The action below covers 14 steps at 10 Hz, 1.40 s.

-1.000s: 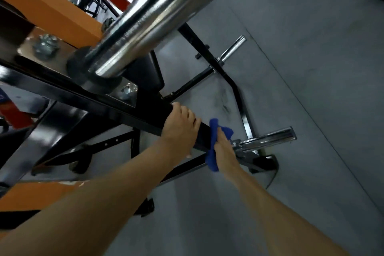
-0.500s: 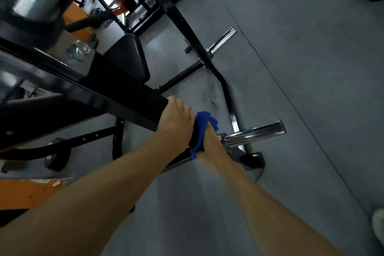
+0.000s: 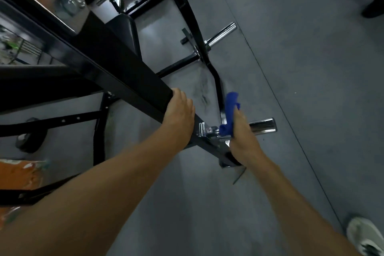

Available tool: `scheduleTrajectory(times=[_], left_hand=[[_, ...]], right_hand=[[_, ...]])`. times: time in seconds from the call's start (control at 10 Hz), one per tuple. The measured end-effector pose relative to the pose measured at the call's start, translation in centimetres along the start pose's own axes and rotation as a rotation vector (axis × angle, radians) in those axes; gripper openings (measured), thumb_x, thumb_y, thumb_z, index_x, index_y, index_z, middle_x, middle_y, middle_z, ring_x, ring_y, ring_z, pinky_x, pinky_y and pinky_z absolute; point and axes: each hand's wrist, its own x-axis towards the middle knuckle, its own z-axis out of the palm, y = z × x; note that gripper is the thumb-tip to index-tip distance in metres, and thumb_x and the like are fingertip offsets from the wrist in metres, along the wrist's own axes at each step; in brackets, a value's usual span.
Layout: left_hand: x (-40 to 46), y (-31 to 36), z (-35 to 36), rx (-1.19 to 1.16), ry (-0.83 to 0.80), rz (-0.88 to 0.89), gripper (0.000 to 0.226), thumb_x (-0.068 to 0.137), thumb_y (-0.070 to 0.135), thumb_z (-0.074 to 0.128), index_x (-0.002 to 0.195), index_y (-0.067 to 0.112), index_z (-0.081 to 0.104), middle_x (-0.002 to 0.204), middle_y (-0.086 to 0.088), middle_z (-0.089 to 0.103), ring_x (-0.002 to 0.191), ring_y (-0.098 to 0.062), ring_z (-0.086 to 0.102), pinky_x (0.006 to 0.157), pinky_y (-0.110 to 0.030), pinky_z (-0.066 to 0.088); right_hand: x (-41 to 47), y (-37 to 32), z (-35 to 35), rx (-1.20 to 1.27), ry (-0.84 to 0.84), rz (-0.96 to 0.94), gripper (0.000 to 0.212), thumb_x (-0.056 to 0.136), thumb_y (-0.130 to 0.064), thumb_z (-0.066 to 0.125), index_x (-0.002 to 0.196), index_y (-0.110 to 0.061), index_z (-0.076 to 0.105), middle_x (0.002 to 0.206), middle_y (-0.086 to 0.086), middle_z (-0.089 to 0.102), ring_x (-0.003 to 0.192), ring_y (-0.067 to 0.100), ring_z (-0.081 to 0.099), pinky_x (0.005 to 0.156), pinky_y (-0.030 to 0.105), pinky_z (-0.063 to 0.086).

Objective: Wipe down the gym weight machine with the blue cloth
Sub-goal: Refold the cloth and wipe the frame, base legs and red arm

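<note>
A black steel arm (image 3: 116, 68) of the weight machine slants down from the upper left to a chrome weight peg (image 3: 262, 128) that sticks out to the right. My left hand (image 3: 179, 113) grips the lower end of this black arm, fingers wrapped over its top edge. My right hand (image 3: 242, 133) holds the blue cloth (image 3: 229, 108) bunched around the inner end of the chrome peg, beside the chrome bracket. One end of the cloth sticks up above my fingers.
A second chrome peg (image 3: 222, 35) juts from the black floor frame (image 3: 216, 81) farther back. A black padded seat (image 3: 124, 33) lies behind the arm. More black and red machines stand at the top. My white shoe (image 3: 363, 237) is at the lower right on the grey floor.
My right hand has slid the blue cloth off the black arm, away from my left hand, onto the chrome peg. The view has tilted down and the big chrome sleeve has left the frame.
</note>
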Motion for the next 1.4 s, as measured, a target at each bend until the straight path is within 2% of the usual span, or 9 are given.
scheduleTrajectory(times=[0.1, 0.2, 0.3, 0.4, 0.5, 0.7, 0.9, 1.0, 1.4], left_hand=[[1.5, 2.2, 0.6, -0.045, 0.003, 0.003, 0.082, 0.088, 0.072, 0.05, 0.14, 0.01, 0.043, 0.121, -0.014, 0.051, 0.113, -0.034, 0.05, 0.102, -0.052, 0.032], [2.9, 4.1, 1.2, -0.068, 0.019, -0.009, 0.08, 0.088, 0.074, 0.047, 0.138, 0.012, 0.046, 0.121, -0.012, 0.053, 0.112, -0.033, 0.051, 0.1, -0.051, 0.032], [3.9, 5.2, 1.6, -0.053, -0.007, -0.011, 0.075, 0.086, 0.073, 0.051, 0.133, 0.015, 0.05, 0.116, -0.011, 0.054, 0.108, -0.032, 0.052, 0.098, -0.051, 0.033], [4.5, 5.9, 1.8, -0.038, -0.026, -0.023, 0.073, 0.083, 0.073, 0.056, 0.129, 0.017, 0.053, 0.111, -0.012, 0.053, 0.105, -0.033, 0.053, 0.096, -0.053, 0.033], [4.4, 6.3, 1.4, -0.036, -0.036, -0.048, 0.068, 0.082, 0.069, 0.058, 0.125, 0.017, 0.054, 0.108, -0.013, 0.052, 0.104, -0.034, 0.053, 0.095, -0.054, 0.033], [4.4, 7.0, 1.0, -0.017, -0.064, -0.118, 0.071, 0.086, 0.065, 0.058, 0.136, 0.015, 0.05, 0.124, -0.017, 0.053, 0.119, -0.04, 0.049, 0.104, -0.058, 0.03], [5.2, 8.3, 0.5, -0.066, -0.081, -0.136, 0.054, 0.092, 0.055, 0.056, 0.128, 0.014, 0.054, 0.119, -0.015, 0.055, 0.114, -0.036, 0.052, 0.104, -0.057, 0.031], [5.5, 9.1, 1.1, -0.115, -0.066, -0.096, 0.054, 0.089, 0.056, 0.059, 0.125, 0.016, 0.054, 0.115, -0.01, 0.058, 0.109, -0.032, 0.053, 0.103, -0.053, 0.032], [5.9, 10.1, 0.1, -0.234, -0.146, -0.186, 0.057, 0.081, 0.055, 0.072, 0.126, 0.024, 0.059, 0.124, -0.009, 0.058, 0.121, -0.034, 0.048, 0.112, -0.051, 0.027]], right_hand=[[1.0, 4.8, 2.9, -1.114, -0.268, -0.206, 0.092, 0.091, -0.033, 0.051, 0.157, -0.003, -0.005, 0.165, 0.019, -0.006, 0.152, 0.036, -0.009, 0.124, 0.047, -0.003], [1.5, 6.0, 3.3, -1.23, -0.263, -0.286, 0.095, 0.092, -0.062, 0.037, 0.158, -0.006, 0.0, 0.167, 0.014, -0.001, 0.153, 0.031, -0.007, 0.123, 0.044, -0.01], [4.5, 4.5, 2.1, -1.342, -0.254, -0.366, 0.095, 0.087, -0.079, 0.036, 0.154, -0.014, 0.021, 0.147, 0.009, 0.042, 0.135, 0.031, 0.039, 0.113, 0.042, 0.025], [6.9, 3.4, 2.0, -1.406, -0.387, -0.317, 0.092, 0.078, -0.084, 0.05, 0.138, -0.015, 0.036, 0.114, 0.008, 0.057, 0.099, 0.029, 0.06, 0.076, 0.038, 0.041], [6.4, 4.0, 2.2, -1.357, -0.281, -0.392, 0.093, 0.077, -0.082, 0.052, 0.136, -0.012, 0.039, 0.104, 0.009, 0.059, 0.088, 0.028, 0.059, 0.075, 0.04, 0.045], [2.1, 8.7, 0.5, -1.315, -0.142, -0.587, 0.088, 0.096, -0.067, 0.027, 0.158, -0.006, 0.016, 0.157, 0.023, 0.028, 0.147, 0.038, 0.023, 0.123, 0.049, 0.012], [5.8, 5.1, 0.1, -1.363, -0.25, -0.642, 0.04, 0.094, -0.037, 0.059, 0.121, -0.009, 0.049, 0.109, 0.009, 0.056, 0.099, 0.028, 0.053, 0.091, 0.04, 0.039], [6.9, 4.9, -0.1, -1.382, -0.345, -0.616, 0.063, 0.098, -0.049, 0.05, 0.141, -0.006, 0.035, 0.122, 0.011, 0.055, 0.109, 0.03, 0.054, 0.096, 0.04, 0.038], [3.1, 7.9, -9.8, -1.622, -0.075, -0.49, 0.06, 0.092, -0.022, 0.059, 0.141, -0.006, 0.029, 0.131, 0.014, 0.048, 0.12, 0.032, 0.047, 0.11, 0.043, 0.033]])
